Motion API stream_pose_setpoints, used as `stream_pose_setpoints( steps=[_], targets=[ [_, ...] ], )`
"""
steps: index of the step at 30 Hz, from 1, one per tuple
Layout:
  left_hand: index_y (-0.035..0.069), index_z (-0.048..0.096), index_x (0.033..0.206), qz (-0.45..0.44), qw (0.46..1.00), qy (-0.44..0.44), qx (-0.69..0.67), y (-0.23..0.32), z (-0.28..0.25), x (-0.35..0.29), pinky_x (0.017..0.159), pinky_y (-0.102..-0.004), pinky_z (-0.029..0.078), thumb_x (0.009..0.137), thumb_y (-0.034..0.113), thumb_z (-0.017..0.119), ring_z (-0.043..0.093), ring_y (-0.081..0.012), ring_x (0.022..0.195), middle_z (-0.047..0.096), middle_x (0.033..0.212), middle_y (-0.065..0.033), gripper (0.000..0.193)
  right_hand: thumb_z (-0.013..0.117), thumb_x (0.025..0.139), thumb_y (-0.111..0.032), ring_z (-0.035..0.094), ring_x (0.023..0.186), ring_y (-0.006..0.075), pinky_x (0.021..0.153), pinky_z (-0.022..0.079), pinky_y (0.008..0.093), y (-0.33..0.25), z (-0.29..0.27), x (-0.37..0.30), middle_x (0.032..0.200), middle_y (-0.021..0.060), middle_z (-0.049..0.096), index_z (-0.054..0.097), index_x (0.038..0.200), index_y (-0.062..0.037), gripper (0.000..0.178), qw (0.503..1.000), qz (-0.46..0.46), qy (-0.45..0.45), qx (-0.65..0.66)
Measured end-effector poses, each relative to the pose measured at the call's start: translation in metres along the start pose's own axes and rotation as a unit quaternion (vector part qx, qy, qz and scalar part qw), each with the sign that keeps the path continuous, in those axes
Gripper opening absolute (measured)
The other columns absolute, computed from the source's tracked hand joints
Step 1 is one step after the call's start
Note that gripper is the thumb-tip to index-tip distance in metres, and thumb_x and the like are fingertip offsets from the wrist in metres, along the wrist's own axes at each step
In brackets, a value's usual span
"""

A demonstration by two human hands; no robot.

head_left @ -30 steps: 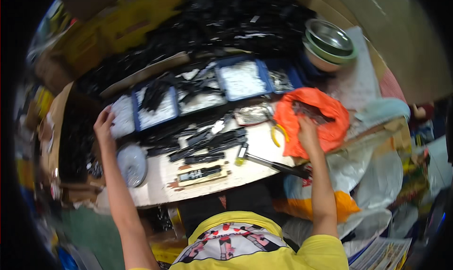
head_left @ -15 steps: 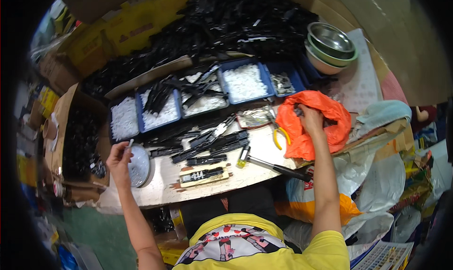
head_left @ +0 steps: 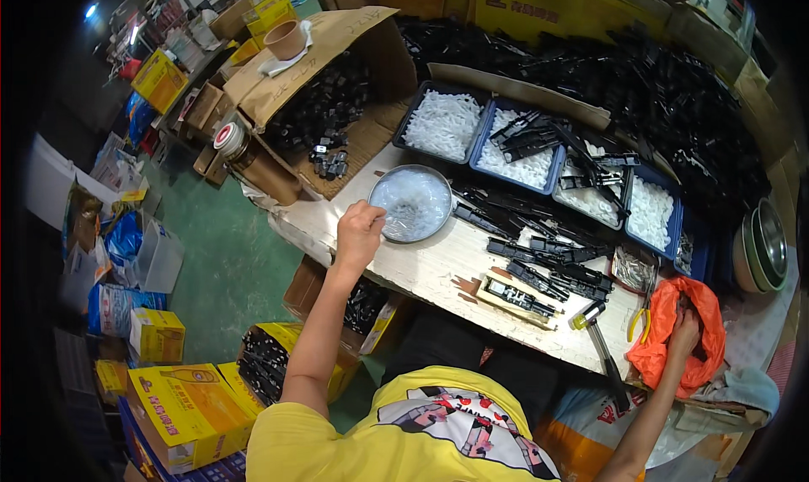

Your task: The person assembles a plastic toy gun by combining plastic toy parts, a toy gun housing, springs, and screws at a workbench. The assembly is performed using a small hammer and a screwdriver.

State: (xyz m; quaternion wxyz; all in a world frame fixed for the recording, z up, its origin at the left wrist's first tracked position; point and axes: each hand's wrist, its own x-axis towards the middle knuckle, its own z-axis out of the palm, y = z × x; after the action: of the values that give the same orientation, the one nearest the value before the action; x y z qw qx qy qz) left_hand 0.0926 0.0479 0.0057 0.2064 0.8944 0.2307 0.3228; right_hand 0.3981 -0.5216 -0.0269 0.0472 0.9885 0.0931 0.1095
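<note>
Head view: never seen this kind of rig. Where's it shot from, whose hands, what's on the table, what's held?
There's no robot here: a person works with two bare hands. The picture comes from a fisheye camera on that person's head, looking down, so straight edges bend near the rim; its left is the person's left.

On the pale table are a round bowl, black parts, blue trays of white pieces, a hammer and yellow-handled pliers.

The left hand is by the bowl's near-left rim; whether its fingers pinch anything is too small to tell. The right hand reaches into an orange bag, so whatever it may hold is hidden.
</note>
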Motion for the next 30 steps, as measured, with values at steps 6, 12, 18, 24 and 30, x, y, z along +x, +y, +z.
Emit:
stream_pose_setpoints(
  steps=[6, 12, 18, 24, 30],
  targets=[
    [0.003, 0.063, 0.075, 0.037, 0.998, 0.017, 0.046, -0.008, 0.029, 0.016, 0.065, -0.0375, 0.046, 0.067, -0.003, 0.06, 0.055, -0.0291, 0.076, 0.056, 0.075, -0.0101, 0.011, 0.055, 0.084, -0.016, 0.054, 0.075, 0.0397, 0.068, 0.043, 0.0435, 0.018, 0.011, -0.003, 0.086, 0.0234, 0.057, 0.057, 0.094, 0.001, 0.02, 0.988, -0.08, 0.087, 0.097],
    [0.003, 0.063, 0.074, 0.054, 0.996, -0.028, 0.066, -0.012, 0.029, 0.021, 0.065, -0.0373, 0.047, 0.066, -0.003, 0.06, 0.055, -0.0291, 0.077, 0.056, 0.075, -0.0107, 0.01, 0.053, 0.088, -0.013, 0.048, 0.062, 0.0152, 0.059, 0.04, 0.0271, -0.031, -0.053, -0.023, 0.074, 0.0063, 0.051, 0.054, 0.083, 0.0017, 0.015, 0.917, 0.046, 0.097, 0.384],
    [0.001, 0.063, 0.075, -0.055, 0.998, -0.019, -0.03, -0.007, 0.02, 0.022, 0.062, -0.0347, 0.047, 0.066, -0.004, 0.06, 0.057, -0.028, 0.069, 0.057, 0.076, -0.0117, 0.011, 0.047, 0.092, -0.015, 0.04, 0.057, 0.0057, 0.05, 0.034, 0.0192, -0.087, -0.081, -0.035, 0.068, -0.0002, 0.045, 0.05, 0.082, -0.0031, 0.016, 0.813, -0.029, 0.068, 0.577],
    [-0.001, 0.061, 0.079, -0.185, 0.926, -0.022, -0.328, 0.032, 0.02, 0.015, 0.057, -0.0218, 0.044, 0.074, -0.002, 0.062, 0.055, -0.0102, 0.065, 0.056, 0.071, -0.0017, 0.005, 0.044, 0.093, -0.021, 0.04, 0.052, 0.0044, 0.043, 0.031, 0.0168, -0.177, -0.104, -0.065, 0.068, -0.0018, 0.045, 0.051, 0.092, -0.0075, 0.015, 0.775, -0.02, -0.172, 0.608],
    [-0.003, 0.059, 0.089, -0.205, 0.779, -0.119, -0.58, 0.105, 0.039, -0.019, 0.058, -0.0192, 0.042, 0.077, -0.003, 0.062, 0.052, -0.0063, 0.068, 0.054, 0.079, -0.001, 0.013, 0.055, 0.084, -0.005, 0.052, 0.062, 0.0159, 0.057, 0.043, 0.0251, -0.263, -0.13, -0.093, 0.077, 0.0084, 0.056, 0.055, 0.099, 0.0007, 0.016, 0.747, -0.268, -0.188, 0.578]
  ],
)
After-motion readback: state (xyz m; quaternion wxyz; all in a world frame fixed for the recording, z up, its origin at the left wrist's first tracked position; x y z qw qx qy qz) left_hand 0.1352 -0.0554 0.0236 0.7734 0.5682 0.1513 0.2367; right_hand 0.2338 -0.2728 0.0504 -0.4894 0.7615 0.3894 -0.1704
